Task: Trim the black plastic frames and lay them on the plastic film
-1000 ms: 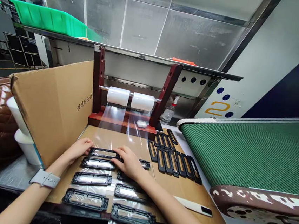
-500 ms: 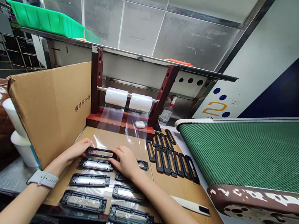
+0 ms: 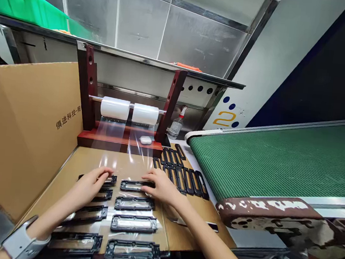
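Observation:
Two columns of black plastic frames (image 3: 134,223) lie on strips of clear film over a cardboard sheet (image 3: 84,161). My left hand (image 3: 92,185) rests with bent fingers on the top frame (image 3: 111,179) of the left column. My right hand (image 3: 161,185) lies flat, fingers stretched, on the right end of the top frame (image 3: 133,185) of the right column. A white watch (image 3: 21,243) is on my left wrist.
Two white film rolls (image 3: 130,111) hang on a red-brown stand (image 3: 87,88) behind the frames, with a small white case (image 3: 146,140) on its base. Bare black frames (image 3: 180,171) are stacked to the right. A green conveyor belt (image 3: 279,156) runs on the right, and a cardboard wall (image 3: 17,122) stands left.
The view has swung right and down. My right hand moved from the left column's top frames to the right column's top frame. My left hand stays on the top left frame.

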Motion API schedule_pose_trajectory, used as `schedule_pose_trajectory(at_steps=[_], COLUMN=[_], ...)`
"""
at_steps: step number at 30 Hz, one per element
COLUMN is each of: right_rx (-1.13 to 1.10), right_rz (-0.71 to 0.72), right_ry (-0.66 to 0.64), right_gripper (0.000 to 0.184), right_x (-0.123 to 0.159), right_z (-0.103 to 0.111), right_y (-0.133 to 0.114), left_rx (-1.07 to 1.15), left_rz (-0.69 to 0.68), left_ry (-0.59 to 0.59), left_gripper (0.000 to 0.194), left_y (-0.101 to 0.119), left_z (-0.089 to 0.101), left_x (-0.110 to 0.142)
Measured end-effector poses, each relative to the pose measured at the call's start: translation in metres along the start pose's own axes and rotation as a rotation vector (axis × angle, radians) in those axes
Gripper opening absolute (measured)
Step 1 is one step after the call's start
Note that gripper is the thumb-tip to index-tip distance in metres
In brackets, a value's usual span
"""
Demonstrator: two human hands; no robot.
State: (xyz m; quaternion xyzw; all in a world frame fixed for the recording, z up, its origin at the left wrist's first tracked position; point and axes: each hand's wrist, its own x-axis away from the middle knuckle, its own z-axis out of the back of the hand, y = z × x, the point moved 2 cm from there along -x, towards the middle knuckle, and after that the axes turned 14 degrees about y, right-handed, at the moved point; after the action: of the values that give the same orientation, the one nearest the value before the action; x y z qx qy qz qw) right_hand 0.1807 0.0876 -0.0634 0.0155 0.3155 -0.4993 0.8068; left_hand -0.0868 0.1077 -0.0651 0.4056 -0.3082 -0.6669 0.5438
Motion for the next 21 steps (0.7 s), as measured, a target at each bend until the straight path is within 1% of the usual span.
schedule_pose_trajectory(at_steps=[3,5,7,10,12,14,17,21], right_rx=[0.001,0.0,-0.007,-0.023,-0.038,-0.056,-0.079,-0.091], right_rz=[0.025,0.036,0.041,0.041,0.042,0.044,0.052,0.068], right_ry=[-0.042,-0.051,-0.047,-0.013,0.017,0.045,0.079,0.118], right_gripper=[0.028,0.028,0.027,0.026,0.027,0.027,0.027,0.028], right_x=[0.006,0.006,0.006,0.007,0.01,0.013,0.017,0.021], right_z=[0.001,0.002,0.002,0.001,0.0,0.0,0.0,0.001], right_y=[-0.004,-0.005,-0.005,-0.004,-0.003,-0.002,-0.003,-0.003], left_rx=[-0.007,-0.004,0.007,0.044,0.097,0.187,0.364,0.547], left_rz=[-0.014,-0.004,0.016,0.076,0.146,0.237,0.367,0.444], left_ry=[-0.078,-0.104,-0.116,-0.109,-0.102,-0.125,-0.231,-0.424], left_gripper=[0.031,0.032,0.033,0.035,0.042,0.053,0.063,0.057], left_y=[0.008,0.009,0.009,0.008,0.007,0.007,0.01,0.018], left_z=[-0.02,-0.028,-0.032,-0.032,-0.033,-0.035,-0.043,-0.053], left_x=[-0.006,-0.009,-0.012,-0.014,-0.014,-0.013,-0.011,-0.009])
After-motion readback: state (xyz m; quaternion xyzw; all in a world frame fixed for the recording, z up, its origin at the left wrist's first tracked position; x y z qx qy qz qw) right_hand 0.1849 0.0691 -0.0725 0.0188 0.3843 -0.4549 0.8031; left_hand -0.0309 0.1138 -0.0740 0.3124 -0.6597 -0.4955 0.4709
